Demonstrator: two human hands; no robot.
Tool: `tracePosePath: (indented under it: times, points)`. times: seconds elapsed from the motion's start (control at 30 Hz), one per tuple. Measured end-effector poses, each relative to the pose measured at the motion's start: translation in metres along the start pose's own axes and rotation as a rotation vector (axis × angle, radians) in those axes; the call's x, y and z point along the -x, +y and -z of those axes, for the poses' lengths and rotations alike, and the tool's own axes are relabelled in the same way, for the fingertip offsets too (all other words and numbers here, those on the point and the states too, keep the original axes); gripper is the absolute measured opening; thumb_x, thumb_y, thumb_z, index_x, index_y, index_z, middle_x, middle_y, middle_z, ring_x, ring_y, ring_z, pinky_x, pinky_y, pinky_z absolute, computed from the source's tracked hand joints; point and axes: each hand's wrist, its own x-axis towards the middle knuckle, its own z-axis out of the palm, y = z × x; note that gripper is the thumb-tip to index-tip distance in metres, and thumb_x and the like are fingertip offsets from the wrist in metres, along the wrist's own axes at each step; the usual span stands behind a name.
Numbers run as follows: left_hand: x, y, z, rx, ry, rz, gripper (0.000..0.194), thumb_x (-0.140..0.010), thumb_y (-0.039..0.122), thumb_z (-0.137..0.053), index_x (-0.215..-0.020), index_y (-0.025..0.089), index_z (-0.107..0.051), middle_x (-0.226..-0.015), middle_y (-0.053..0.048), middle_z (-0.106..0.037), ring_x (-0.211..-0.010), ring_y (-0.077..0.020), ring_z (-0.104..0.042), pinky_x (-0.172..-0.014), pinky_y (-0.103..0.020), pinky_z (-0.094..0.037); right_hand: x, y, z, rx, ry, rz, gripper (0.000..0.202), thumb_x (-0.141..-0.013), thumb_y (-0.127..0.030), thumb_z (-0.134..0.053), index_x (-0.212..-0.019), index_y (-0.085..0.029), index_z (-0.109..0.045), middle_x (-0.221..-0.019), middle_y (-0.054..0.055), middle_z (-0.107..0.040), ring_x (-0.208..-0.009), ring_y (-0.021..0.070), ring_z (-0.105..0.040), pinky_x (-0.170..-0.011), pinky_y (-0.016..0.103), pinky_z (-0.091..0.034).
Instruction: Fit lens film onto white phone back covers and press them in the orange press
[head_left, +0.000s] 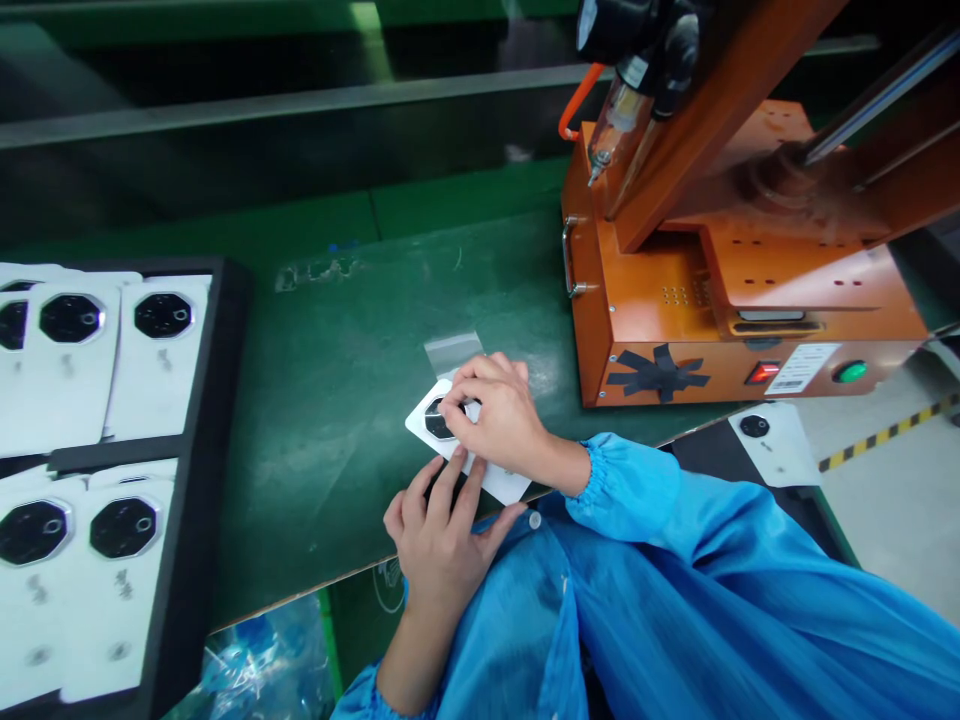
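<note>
Left of the orange machine [645, 310], the spread left hand [442, 535] should steady the white panel [505, 484] while the right hand [496, 412] pinches, contents unclear.

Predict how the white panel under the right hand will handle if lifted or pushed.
The white panel looks thin and flat, so probably light and fairly stiff. Its smooth-looking surface may slide on the green tabletop. The glossy dark octagon could smudge if touched.

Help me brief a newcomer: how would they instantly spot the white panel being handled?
Find the orange machine, then look left along the green tabletop. There the white panel lies partly beneath the right hand, the left hand at its edge. Unlike the panels in the black tray, it lies directly on the tabletop.
</note>
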Motion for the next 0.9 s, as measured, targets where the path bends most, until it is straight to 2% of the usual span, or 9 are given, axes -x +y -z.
tracePosePath:
  times: [0.2, 0.43, 0.57, 0.67, 0.8, 0.9]
  points:
    - [0.001, -0.001, 0.002, -0.014, -0.036, -0.004, 0.071, -0.079, 0.064, -0.074, -0.136, 0.024, -0.062, -0.130, -0.011, -0.071, -0.119, -0.0331, -0.060, -0.096, -0.047, -0.036, -0.001, 0.006, -0.001, 0.023, 0.020, 0.023, 0.013, -0.086, -0.021, -0.067, -0.074, -0.022, -0.069, -0.097, -0.001, -0.069, -0.099, 0.0188, -0.056, -0.091, 0.039, -0.030]
    - [0.003, -0.002, -0.001, 0.009, -0.043, 0.008, 0.072, -0.081, 0.064, -0.072, -0.141, 0.027, -0.058, -0.130, -0.010, -0.070, -0.120, -0.0340, -0.059, -0.099, -0.047, -0.034, 0.001, 0.006, 0.000, 0.113, -0.021, 0.060, 0.013, -0.089, -0.022, -0.063, -0.078, -0.023, -0.070, -0.100, 0.001, -0.068, -0.101, 0.0205, -0.054, -0.092, 0.041, -0.029]
    - [0.003, -0.002, 0.000, 0.004, -0.039, 0.000, 0.069, -0.079, 0.063, -0.075, -0.135, 0.025, -0.063, -0.128, -0.011, -0.071, -0.119, -0.0340, -0.060, -0.097, -0.047, -0.035, 0.002, 0.004, 0.004, 0.179, -0.042, 0.096, 0.016, -0.093, -0.032, -0.065, -0.082, -0.023, -0.070, -0.101, 0.003, -0.068, -0.100, 0.0220, -0.053, -0.090, 0.042, -0.029]
    - [0.001, -0.002, 0.001, 0.005, -0.039, -0.002, 0.067, -0.078, 0.062, -0.076, -0.131, 0.023, -0.065, -0.127, -0.011, -0.071, -0.119, -0.0338, -0.060, -0.096, -0.047, -0.036, 0.002, 0.005, 0.006, 0.255, -0.060, 0.134, 0.021, -0.092, -0.042, -0.068, -0.087, -0.022, -0.070, -0.103, 0.005, -0.068, -0.100, 0.0236, -0.052, -0.087, 0.043, -0.028]
    - [-0.001, 0.000, 0.001, 0.005, -0.027, -0.009, 0.064, -0.078, 0.061, -0.077, -0.127, 0.022, -0.067, -0.128, -0.012, -0.071, -0.118, -0.0334, -0.061, -0.095, -0.047, -0.037, 0.001, 0.005, 0.005, 0.324, -0.070, 0.161, 0.018, -0.092, -0.038, -0.068, -0.098, -0.021, -0.068, -0.107, 0.006, -0.068, -0.101, 0.0249, -0.052, -0.086, 0.043, -0.029]
    - [-0.001, 0.000, 0.001, 0.004, -0.034, -0.011, 0.063, -0.078, 0.061, -0.077, -0.128, 0.022, -0.066, -0.128, -0.012, -0.071, -0.118, -0.0337, -0.061, -0.095, -0.047, -0.037, 0.004, 0.001, 0.009, 0.312, -0.044, 0.161, 0.023, -0.095, -0.035, -0.064, -0.113, -0.020, -0.065, -0.113, 0.008, -0.068, -0.105, 0.0259, -0.053, -0.089, 0.043, -0.030]
